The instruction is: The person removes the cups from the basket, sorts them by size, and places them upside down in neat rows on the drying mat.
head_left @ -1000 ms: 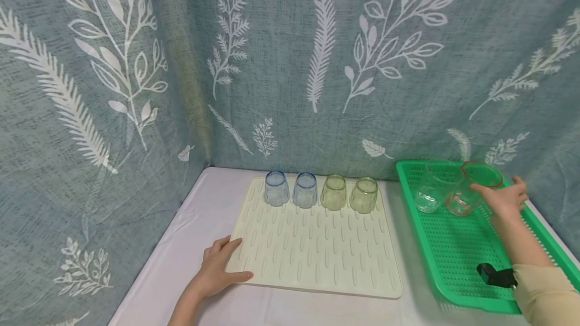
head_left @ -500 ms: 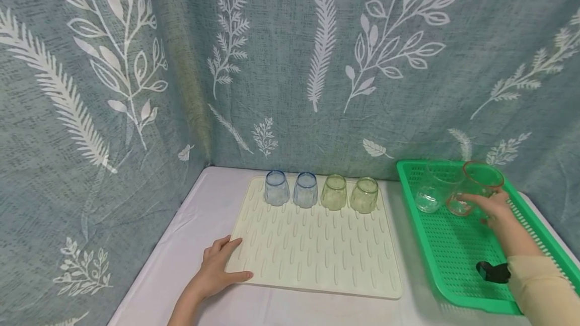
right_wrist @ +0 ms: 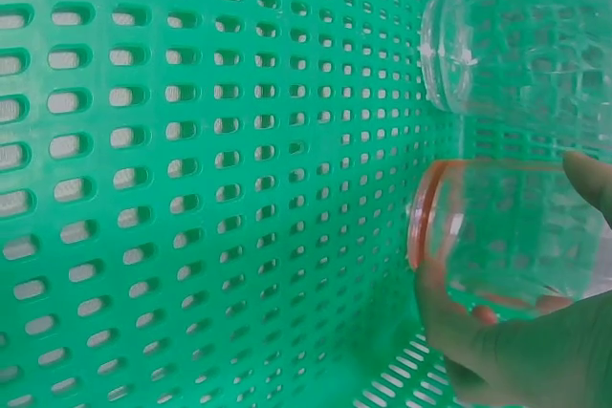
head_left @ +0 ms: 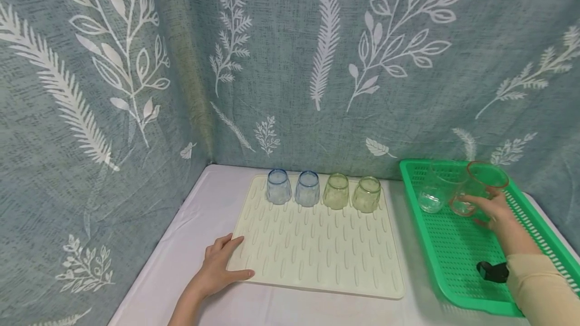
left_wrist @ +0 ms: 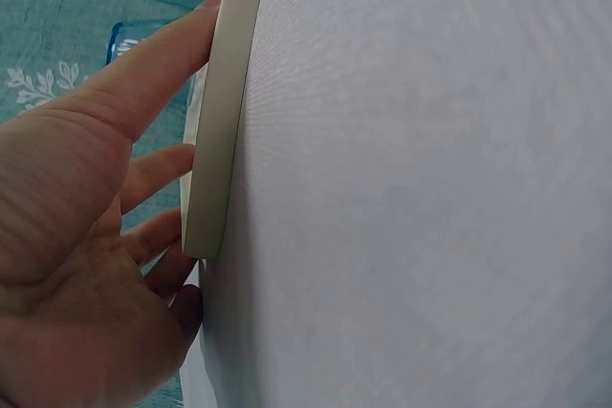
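My left hand (head_left: 217, 265) rests at the front left corner of the cream ridged mat (head_left: 317, 250), thumb and fingers spread along its edges. In the left wrist view the fingertips touch the mat's side. Inside the green basket (head_left: 428, 245), my right hand (head_left: 497, 213) grips a clear drinking glass with an orange-red rim and base (right_wrist: 507, 217). The thumb lies over its near side and the other fingers curl round the far side, partly hidden. That glass stands upright on the basket floor. Beside it, to the left, stands a colourless glass (head_left: 432, 197).
Along the mat's back edge stand two blue glasses (head_left: 278, 188) and two green glasses (head_left: 336, 194) in a row. A white cloth (head_left: 199, 205) covers the table. A blue-green leaf-patterned curtain (head_left: 281, 64) hangs close behind and at the left.
My right hand has come down and left from beside the orange-rimmed glass and closed round it. The glass stays in the basket. My left hand keeps its place on the mat.
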### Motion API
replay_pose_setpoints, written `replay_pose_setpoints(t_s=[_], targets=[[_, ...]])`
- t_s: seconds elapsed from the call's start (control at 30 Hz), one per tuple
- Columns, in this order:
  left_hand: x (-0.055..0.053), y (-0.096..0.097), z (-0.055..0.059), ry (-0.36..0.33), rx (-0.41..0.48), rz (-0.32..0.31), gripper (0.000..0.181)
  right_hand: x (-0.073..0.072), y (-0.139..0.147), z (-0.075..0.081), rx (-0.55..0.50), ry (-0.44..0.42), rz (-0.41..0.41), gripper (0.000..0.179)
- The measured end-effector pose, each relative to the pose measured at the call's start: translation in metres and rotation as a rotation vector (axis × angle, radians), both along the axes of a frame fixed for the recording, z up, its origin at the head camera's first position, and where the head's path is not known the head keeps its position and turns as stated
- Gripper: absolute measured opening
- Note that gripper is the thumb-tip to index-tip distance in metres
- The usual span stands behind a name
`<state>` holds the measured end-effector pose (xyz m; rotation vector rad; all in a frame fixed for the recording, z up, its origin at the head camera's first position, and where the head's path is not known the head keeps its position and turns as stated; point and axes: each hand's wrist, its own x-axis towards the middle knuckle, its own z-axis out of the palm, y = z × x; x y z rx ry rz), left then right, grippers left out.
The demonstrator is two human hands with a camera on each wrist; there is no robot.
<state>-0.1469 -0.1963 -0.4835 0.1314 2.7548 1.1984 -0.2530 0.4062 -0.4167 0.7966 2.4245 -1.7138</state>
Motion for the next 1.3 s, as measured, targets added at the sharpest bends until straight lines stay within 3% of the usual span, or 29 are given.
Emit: replay_pose_setpoints(t_s=[0.4, 0.6, 0.93, 1.13, 1.3], targets=[[0.000, 0.000, 0.000, -0.002, 0.006, 0.003, 0.090, 0.001, 0.004, -0.001, -0.040, 0.011, -0.004, 0.100], [-0.001, 0.000, 0.000, 0.002, 0.004, 0.002, 0.090, 0.004, 0.002, 0.003, -0.100, 0.041, -0.049, 0.101], [-0.002, 0.000, -0.002, 0.004, -0.004, 0.007, 0.091, 0.012, -0.003, 0.025, -0.189, 0.099, -0.179, 0.104], [-0.002, -0.001, -0.002, 0.004, 0.002, 0.002, 0.090, 0.021, -0.012, 0.038, -0.182, 0.156, -0.299, 0.089], [-0.002, -0.001, -0.002, 0.007, -0.002, 0.001, 0.090, 0.027, -0.022, 0.049, -0.139, 0.228, -0.381, 0.066]])
